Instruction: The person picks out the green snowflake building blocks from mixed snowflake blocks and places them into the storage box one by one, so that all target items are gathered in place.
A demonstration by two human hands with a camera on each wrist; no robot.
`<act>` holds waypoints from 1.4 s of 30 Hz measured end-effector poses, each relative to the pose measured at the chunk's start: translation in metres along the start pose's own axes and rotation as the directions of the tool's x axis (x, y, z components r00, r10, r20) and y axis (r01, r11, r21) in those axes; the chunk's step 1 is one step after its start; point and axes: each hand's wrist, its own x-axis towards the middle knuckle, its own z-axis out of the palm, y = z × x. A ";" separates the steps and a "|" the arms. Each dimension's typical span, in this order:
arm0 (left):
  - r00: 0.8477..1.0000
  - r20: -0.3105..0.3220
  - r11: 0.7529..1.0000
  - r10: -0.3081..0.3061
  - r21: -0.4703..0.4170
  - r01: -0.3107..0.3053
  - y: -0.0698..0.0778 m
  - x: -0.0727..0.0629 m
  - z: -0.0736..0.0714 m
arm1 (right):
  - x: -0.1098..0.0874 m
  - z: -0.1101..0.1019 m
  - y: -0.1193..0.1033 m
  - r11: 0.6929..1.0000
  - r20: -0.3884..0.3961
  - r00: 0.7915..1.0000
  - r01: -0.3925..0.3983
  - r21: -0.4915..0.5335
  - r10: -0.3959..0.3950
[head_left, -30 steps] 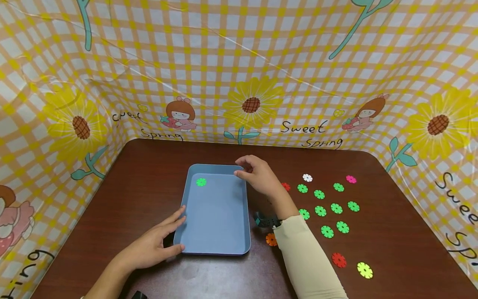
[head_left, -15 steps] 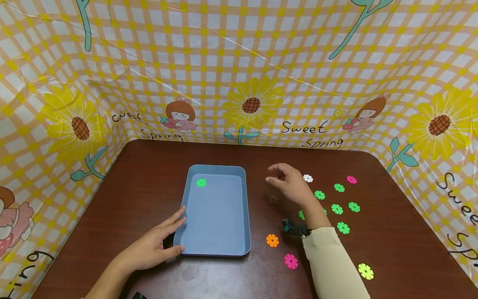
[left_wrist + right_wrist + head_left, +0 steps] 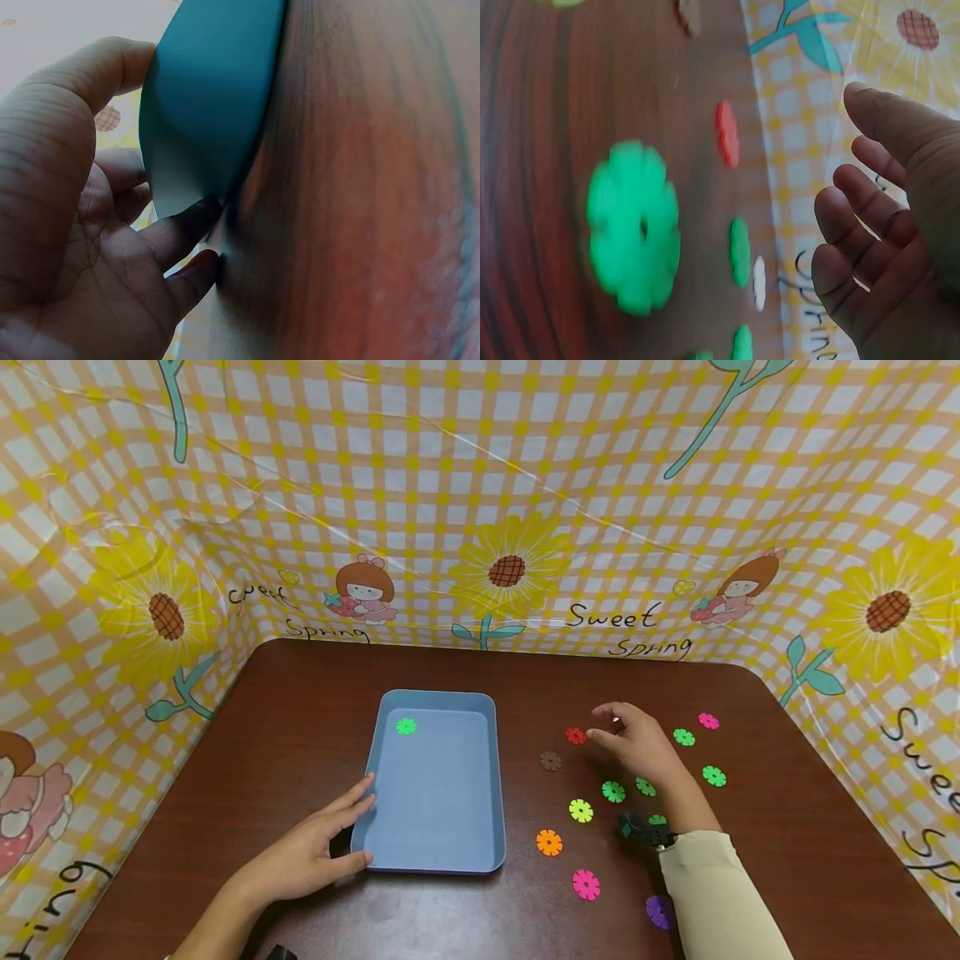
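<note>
My left hand rests against the near left side of a shallow blue tray, fingers spread along the rim. In the left wrist view, fingertips touch the wall of the tray. One green notched plastic disc lies inside the tray near its far left corner. To the right, my right hand hovers over scattered discs with fingers loosely bent and nothing between them. Its thumb is close to a red disc. The right wrist view shows a large green disc left of the hand.
More discs lie right of the tray: brown, yellow, orange, pink and purple. Several green ones surround the right forearm, partly hidden by it. A checked cloth encloses the brown table at the back and sides.
My right hand has moved right, from over the tray's far right corner to above the scattered discs. The left hand, the tray and the disc in it have stayed in place.
</note>
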 end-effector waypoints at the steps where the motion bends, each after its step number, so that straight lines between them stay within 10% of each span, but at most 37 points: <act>1: 1.000 0.000 1.000 -0.001 -0.002 0.001 0.000 0.000 0.000 | 0.000 -0.002 0.004 1.000 0.000 1.000 -0.002 -0.004 0.002; 42: 1.000 0.024 1.000 -0.019 -0.011 0.019 0.000 0.002 -0.002 | 0.010 -0.004 0.055 0.994 0.106 0.994 0.001 -0.110 0.011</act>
